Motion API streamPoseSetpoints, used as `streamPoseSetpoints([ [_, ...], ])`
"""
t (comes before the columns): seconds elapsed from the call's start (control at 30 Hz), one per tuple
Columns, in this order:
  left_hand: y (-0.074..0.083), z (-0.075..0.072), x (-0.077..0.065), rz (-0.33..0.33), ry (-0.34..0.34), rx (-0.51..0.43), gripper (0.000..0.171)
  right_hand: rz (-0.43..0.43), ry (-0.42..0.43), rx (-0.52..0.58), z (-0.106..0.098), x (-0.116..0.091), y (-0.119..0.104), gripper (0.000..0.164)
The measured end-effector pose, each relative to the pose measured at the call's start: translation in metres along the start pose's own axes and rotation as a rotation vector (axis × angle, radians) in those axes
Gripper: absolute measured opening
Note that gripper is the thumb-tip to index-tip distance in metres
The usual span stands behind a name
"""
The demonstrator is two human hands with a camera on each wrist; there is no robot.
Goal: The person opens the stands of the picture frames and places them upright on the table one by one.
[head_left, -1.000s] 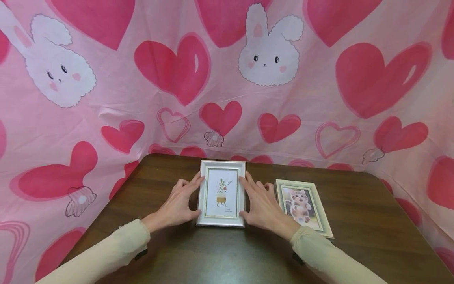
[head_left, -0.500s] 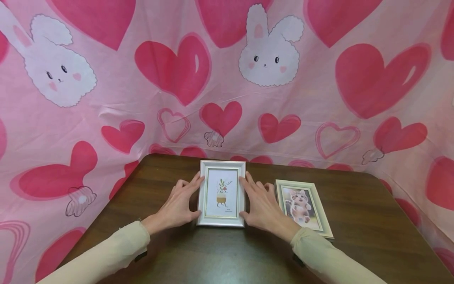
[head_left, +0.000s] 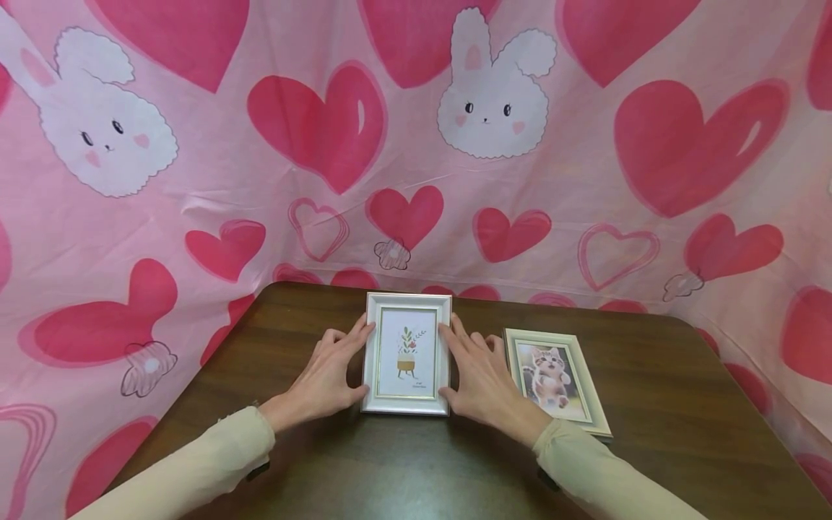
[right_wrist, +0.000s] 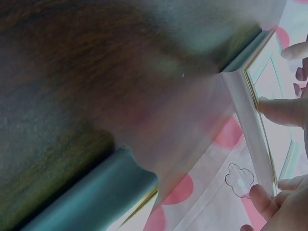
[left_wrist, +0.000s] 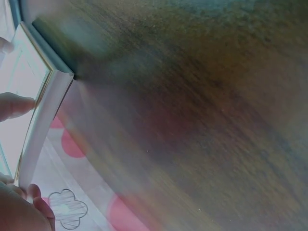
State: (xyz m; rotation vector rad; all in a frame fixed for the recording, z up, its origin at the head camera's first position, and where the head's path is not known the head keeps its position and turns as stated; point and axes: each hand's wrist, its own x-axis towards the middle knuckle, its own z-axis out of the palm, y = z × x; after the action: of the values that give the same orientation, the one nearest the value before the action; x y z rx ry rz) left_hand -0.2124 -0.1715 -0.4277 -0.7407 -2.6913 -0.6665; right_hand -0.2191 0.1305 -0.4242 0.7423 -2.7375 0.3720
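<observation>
A white picture frame [head_left: 406, 406] with a gold inner line stands up on the table in the middle of the head view. Its print [head_left: 406, 366] shows a plant in a yellow pot on legs. My left hand [head_left: 325, 372] grips the left edge, thumb low and fingertips higher up. On the opposite edge my right hand [head_left: 484, 375] holds it the same way. Close-up, the left wrist view has the left thumb [left_wrist: 17, 105] at the frame's side; the right thumb [right_wrist: 281, 110] appears likewise in the right wrist view. The frame's back is hidden in the head view.
Just right of my right hand a second, cream picture frame [head_left: 591, 386] with a kitten photo stands tilted back. Both are on a dark brown wooden table [head_left: 416, 469]. Behind it hangs a pink cloth [head_left: 416, 159] printed with hearts and rabbits.
</observation>
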Motion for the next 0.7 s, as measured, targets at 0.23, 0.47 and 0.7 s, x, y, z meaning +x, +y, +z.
streamPoseSetpoints([
  [0.23,0.0016,0.0005,-0.0019,0.017,0.020,0.005,0.111,-0.032,0.043,-0.026,0.0019,-0.0030,0.0003,0.113],
  [0.47,0.0030,-0.0001,-0.0040,0.019,0.022,0.000,0.112,-0.041,0.058,-0.026,0.0020,-0.0051,-0.0003,0.113],
  [0.7,0.0043,-0.0013,-0.0045,0.016,0.013,0.011,0.111,-0.044,0.074,-0.036,0.0020,-0.0070,-0.0014,0.113],
])
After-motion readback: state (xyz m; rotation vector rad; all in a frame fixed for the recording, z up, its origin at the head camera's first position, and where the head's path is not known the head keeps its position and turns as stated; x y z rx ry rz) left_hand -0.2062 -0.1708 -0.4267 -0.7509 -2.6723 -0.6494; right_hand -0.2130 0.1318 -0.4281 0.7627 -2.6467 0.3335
